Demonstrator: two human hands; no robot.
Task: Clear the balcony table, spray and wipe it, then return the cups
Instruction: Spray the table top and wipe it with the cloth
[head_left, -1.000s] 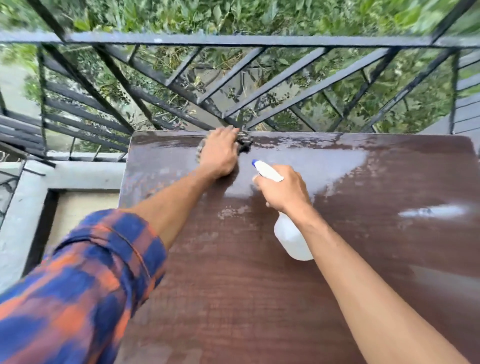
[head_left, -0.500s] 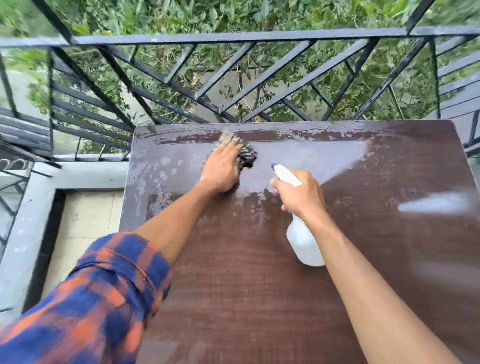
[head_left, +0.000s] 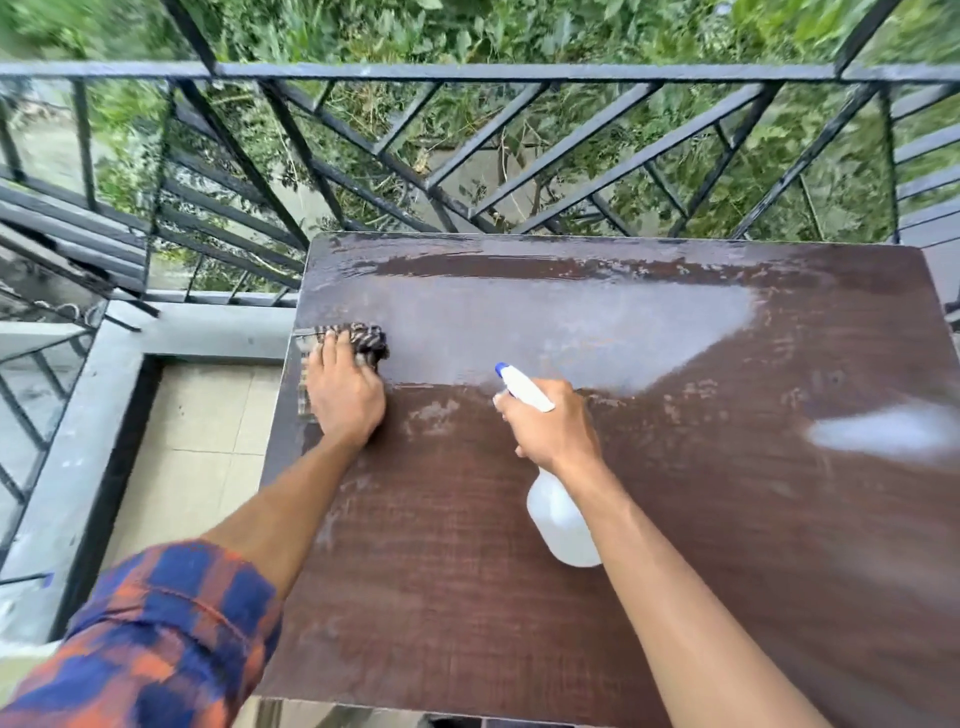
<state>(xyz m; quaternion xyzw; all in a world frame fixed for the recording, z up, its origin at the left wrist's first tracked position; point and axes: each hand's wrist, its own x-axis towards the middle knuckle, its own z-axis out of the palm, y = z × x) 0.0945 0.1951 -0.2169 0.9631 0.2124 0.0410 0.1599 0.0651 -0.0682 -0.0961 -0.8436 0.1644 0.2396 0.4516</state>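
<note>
Left edge of table (head_left: 727, 545): your left hand (head_left: 345, 400) lies flat on the cloth (head_left: 366, 336), pressing it to the wet top. Mid-table: your right hand (head_left: 553, 428) grips the bottle (head_left: 563, 519), nozzle toward the railing (head_left: 519, 73).

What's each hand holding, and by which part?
Right hand grips the spray bottle by its neck; left hand presses a cloth on the table.

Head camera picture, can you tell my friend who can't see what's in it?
A person's left hand presses a striped cloth near the left edge of a wet brown table, while the right hand holds a white spray bottle over it. A black metal railing and green plants lie beyond.
</note>
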